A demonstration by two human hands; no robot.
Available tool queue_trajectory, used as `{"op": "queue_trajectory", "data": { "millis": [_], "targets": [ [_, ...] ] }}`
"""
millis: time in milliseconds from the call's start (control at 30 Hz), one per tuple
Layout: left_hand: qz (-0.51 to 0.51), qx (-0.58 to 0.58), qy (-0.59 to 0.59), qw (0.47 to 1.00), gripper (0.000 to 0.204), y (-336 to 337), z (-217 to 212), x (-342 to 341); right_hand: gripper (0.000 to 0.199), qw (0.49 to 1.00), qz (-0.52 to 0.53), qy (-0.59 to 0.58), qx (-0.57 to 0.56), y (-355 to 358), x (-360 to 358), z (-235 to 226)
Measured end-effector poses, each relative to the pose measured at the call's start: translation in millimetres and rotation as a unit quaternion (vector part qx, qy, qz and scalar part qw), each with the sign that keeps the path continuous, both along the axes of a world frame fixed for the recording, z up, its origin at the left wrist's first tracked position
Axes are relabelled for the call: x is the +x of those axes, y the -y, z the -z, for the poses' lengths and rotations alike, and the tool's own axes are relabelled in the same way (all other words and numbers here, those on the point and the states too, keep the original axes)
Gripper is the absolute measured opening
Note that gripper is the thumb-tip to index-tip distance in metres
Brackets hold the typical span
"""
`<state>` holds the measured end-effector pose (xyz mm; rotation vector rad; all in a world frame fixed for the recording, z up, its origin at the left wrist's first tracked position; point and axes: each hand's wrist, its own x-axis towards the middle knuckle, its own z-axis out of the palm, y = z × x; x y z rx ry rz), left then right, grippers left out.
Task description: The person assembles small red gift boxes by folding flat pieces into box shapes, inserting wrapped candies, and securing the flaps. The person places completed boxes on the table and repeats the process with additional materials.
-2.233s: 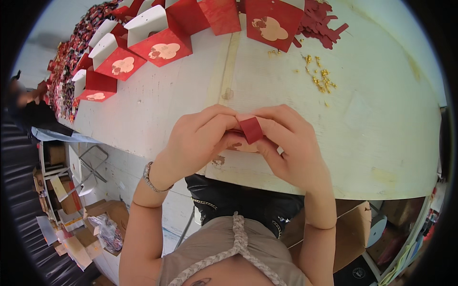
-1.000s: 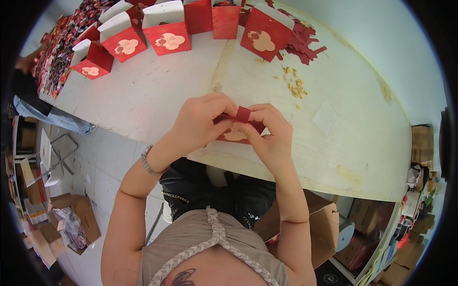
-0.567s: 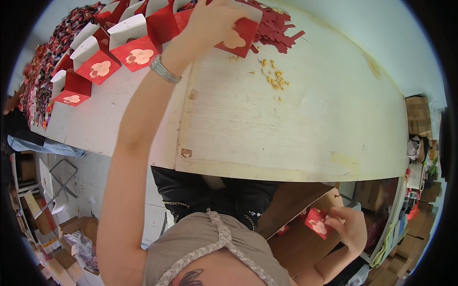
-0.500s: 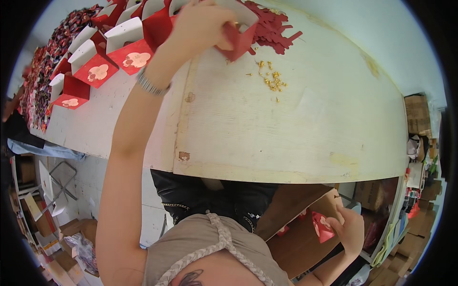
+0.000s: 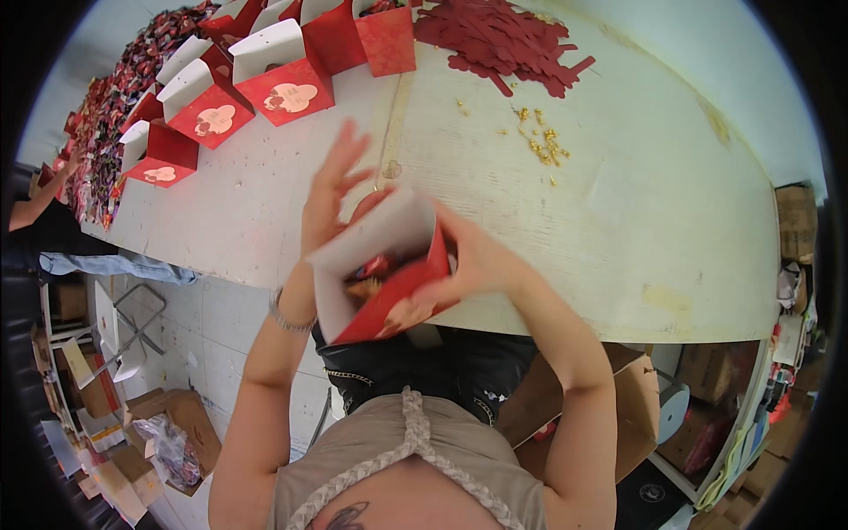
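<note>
A red gift box (image 5: pixel 397 300) with a raised white-lined flap is tilted over the table's front edge, close to my body. Small wrapped sweets show inside it. My right hand (image 5: pixel 477 256) grips the box by its right side, thumb on the front face and fingers behind. On the other side, my left hand (image 5: pixel 331 203) is raised beside the flap with its fingers apart, blurred by motion; whether its palm touches the box I cannot tell.
Several open red boxes (image 5: pixel 283 84) stand at the back left, beside a heap of wrapped sweets (image 5: pixel 115 115). Dark red ribbon strips (image 5: pixel 503 44) and small gold fasteners (image 5: pixel 543 141) lie farther back. A cardboard carton (image 5: pixel 632 389) sits below the table's right edge. Another person's arm (image 5: pixel 44 199) shows at far left.
My left hand has brought a box from the back of the table towards me. My right hand has left the red package in the carton and now holds the box.
</note>
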<state>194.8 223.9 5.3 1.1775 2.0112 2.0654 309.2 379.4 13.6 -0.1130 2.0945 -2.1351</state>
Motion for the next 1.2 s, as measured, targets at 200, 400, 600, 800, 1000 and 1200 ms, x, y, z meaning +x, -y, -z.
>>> {"op": "queue_trajectory", "data": {
  "millis": [200,400,600,800,1000,1200],
  "targets": [
    [-0.067,-0.086,0.232,0.967,0.036,60,42,-10,0.059,0.954,0.299,-0.005,0.023,21,-18,20],
    [0.049,-0.213,0.062,0.974,0.044,27,33,-14,0.057,0.787,0.593,-0.148,0.084,-27,-34,21],
    [0.109,-0.212,0.041,0.97,0.065,-45,36,13,0.055,0.732,0.636,-0.242,0.021,-31,-7,6],
    [0.158,-0.029,0.114,0.98,0.076,-40,23,24,0.062,0.787,0.589,-0.172,0.068,-25,33,18],
    [0.132,-0.006,0.124,0.983,0.084,-2,21,34,0.105,0.931,0.301,-0.188,0.08,-13,29,28],
    [0.071,0.058,0.122,0.988,0.079,-17,51,37,0.06,0.874,0.422,-0.238,0.049,10,26,41]
  ]
}}
